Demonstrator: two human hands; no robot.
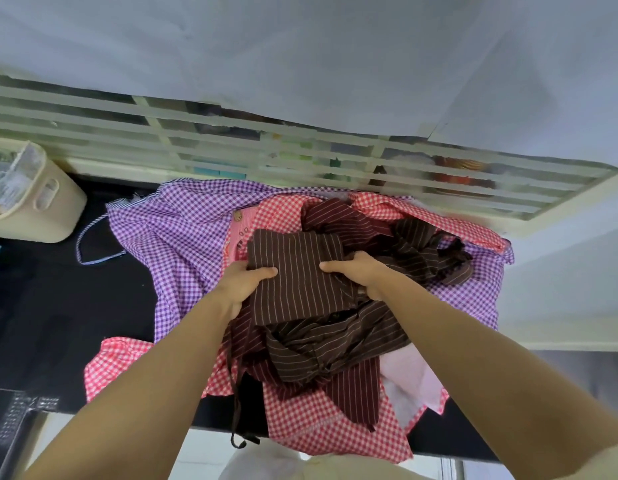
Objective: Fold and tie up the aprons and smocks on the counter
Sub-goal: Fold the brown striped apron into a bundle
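Observation:
A folded brown pinstriped apron (pixel 297 275) lies on top of a pile of garments on the black counter (pixel 58 306). My left hand (pixel 243 282) grips its left edge, thumb on top. My right hand (pixel 361 273) grips its right edge the same way. More brown striped cloth (pixel 335 344) is bunched under and behind it, with a dark tie (pixel 236 393) hanging over the counter's front edge. Beneath lie a purple gingham smock (pixel 175 233) and a red gingham smock (pixel 321 424).
A cream plastic basket (pixel 40 209) with clear items stands at the back left. A louvred window (pixel 300 150) runs behind the counter. A pink cloth (pixel 415 382) sticks out at the right. A metal sink edge (pixel 20 417) shows at the lower left.

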